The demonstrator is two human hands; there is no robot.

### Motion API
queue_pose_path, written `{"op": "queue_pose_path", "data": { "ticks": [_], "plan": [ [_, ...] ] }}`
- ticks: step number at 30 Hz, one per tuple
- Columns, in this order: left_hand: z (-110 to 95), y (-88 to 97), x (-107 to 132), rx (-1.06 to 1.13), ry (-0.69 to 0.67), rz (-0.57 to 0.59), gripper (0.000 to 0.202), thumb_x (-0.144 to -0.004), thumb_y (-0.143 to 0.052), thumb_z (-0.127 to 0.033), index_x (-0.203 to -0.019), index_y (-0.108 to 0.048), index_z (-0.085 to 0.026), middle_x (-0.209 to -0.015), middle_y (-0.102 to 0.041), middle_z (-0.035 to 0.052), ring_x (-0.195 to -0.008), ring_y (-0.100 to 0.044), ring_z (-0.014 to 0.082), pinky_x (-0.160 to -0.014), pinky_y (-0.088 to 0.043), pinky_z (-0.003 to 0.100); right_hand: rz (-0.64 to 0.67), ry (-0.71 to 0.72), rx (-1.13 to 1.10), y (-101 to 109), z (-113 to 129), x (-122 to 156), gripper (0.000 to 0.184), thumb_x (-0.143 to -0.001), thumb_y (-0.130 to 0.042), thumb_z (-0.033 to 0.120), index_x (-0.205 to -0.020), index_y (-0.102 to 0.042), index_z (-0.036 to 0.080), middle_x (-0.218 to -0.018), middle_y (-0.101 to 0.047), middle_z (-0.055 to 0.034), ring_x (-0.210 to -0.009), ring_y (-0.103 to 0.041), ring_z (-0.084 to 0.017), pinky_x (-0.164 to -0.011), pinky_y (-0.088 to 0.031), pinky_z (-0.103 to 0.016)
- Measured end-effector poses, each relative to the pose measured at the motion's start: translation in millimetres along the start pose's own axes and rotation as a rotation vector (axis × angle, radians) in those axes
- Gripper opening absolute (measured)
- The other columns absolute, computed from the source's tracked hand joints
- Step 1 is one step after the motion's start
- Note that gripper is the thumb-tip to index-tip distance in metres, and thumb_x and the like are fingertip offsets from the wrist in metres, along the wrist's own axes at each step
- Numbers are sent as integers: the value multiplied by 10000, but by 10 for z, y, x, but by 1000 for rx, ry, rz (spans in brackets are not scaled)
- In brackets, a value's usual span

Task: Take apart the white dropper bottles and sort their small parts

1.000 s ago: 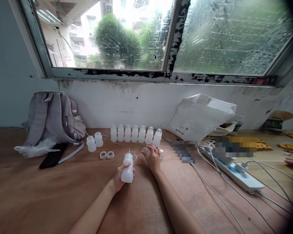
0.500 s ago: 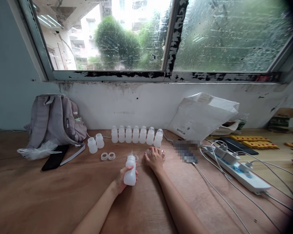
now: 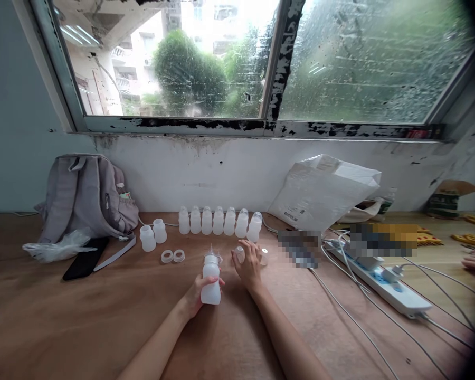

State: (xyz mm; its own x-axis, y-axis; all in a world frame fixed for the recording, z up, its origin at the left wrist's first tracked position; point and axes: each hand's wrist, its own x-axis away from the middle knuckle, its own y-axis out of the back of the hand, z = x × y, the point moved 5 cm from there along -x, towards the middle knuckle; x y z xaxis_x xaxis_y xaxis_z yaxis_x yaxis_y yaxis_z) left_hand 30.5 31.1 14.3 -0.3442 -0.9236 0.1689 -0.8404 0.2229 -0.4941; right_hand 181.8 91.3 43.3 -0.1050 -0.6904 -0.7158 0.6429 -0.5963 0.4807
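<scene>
the left hand (image 3: 196, 298) is grasping a white bottle (image 3: 211, 283) at the near middle of the table (image 3: 221, 348), and the bottle's thin tip is pointing up uncovered. the right hand (image 3: 248, 265) is hovering or resting over a clear cap (image 3: 239, 254); whether it is gripping the cap, i cannot tell. seven bottles (image 3: 218, 224) are standing in a row, seemingly finished, while two open bottles (image 3: 148, 239) are apparently waiting, with two rings (image 3: 167, 261) lying nearby. a white bag (image 3: 328, 190) is bearing dark print (too small for reading).
</scene>
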Motion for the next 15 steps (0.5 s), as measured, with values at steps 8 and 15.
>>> {"op": "queue_pose_path", "data": {
  "ticks": [8, 15],
  "plan": [
    [-45, 4, -55, -340, -306, -108, 241, -537, -662, -98, -765, -588, -120, -658, -562, 13, -598, -472, 138, -546, -339, 229, 546, -552, -1060, -337, 578, 308, 261, -715, -575, 382, -894, -511, 205, -663, -600, -15, -637, -569, -173, -585, -433, -287],
    [-92, -39, -22, -439, -313, 50, 249, -517, -605, -23, -736, -580, -138, -620, -530, -12, -584, -450, 130, -518, -327, 221, 673, -697, -1359, -298, 661, 325, 163, -578, -689, 216, -650, -548, 178, -710, -627, -21, -796, -579, -189, -689, -433, -281]
  ]
}}
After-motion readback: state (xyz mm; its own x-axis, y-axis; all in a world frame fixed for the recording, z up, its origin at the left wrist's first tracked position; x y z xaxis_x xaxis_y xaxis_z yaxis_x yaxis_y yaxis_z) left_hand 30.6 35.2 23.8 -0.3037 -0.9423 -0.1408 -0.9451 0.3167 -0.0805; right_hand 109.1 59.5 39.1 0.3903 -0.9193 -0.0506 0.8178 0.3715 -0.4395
